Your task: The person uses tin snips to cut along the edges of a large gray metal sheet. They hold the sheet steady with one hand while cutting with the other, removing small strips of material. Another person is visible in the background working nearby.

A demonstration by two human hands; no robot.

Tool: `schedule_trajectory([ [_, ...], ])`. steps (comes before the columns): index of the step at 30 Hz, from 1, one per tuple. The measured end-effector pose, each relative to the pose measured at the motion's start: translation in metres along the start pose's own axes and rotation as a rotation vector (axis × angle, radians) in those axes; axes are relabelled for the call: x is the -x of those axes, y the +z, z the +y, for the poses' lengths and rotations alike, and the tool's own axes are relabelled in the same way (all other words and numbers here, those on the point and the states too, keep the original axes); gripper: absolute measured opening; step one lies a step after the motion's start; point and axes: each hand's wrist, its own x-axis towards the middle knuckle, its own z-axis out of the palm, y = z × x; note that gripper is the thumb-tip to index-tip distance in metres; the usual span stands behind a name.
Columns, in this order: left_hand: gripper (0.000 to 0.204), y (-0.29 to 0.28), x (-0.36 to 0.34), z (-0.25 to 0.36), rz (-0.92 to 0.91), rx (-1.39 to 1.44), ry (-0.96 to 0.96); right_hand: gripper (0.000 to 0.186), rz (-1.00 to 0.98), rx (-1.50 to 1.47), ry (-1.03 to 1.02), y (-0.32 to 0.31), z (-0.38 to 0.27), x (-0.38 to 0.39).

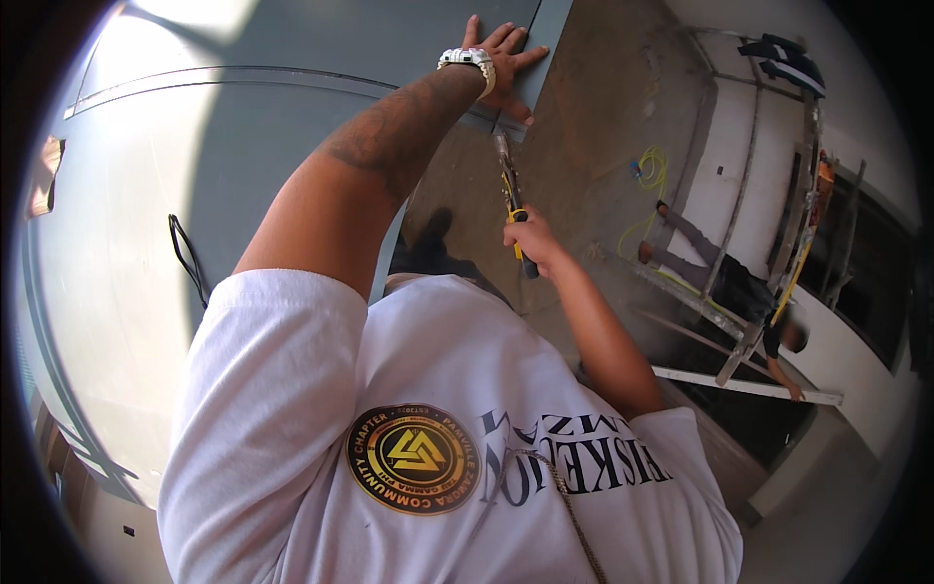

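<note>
My left hand (500, 70) lies flat with fingers spread on a grey-blue sheet panel (321, 44), near its right edge; a white watch (469, 64) is on that wrist. Below it, my right hand (533, 240) is closed round the yellow and black handles of what look like tin snips (508, 180). Their metal jaws reach the panel's lower corner, just under my left thumb. Whether the jaws bite into the sheet is too small to tell.
A black cord loop (183, 255) lies on the light surface at left. Across the brown floor (593, 127) is a coiled yellow-green hose or cable (654, 167). At right, another person (735, 282) is on a metal scaffold (715, 316), with dark clothing (786, 63) hung on it.
</note>
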Motion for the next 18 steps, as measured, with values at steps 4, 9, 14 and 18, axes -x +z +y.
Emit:
schedule_trajectory([
  [4, 0.137, 0.001, 0.002, 0.001, 0.001, 0.001, -0.009, 0.063, 0.004, -0.005, 0.016, -0.002, 0.001, 0.0],
  [9, 0.135, -0.04, 0.014, -0.003, -0.173, 0.078, 0.098, 0.061, -0.016, -0.058, 0.02, -0.006, -0.003, 0.002],
  [14, 0.136, -0.042, 0.014, -0.002, -0.198, 0.067, 0.082, 0.039, -0.04, -0.136, 0.035, 0.001, -0.01, 0.005],
  [18, 0.136, -0.039, 0.014, -0.005, -0.176, 0.088, 0.095, 0.03, 0.007, -0.16, 0.022, 0.008, -0.015, 0.008],
])
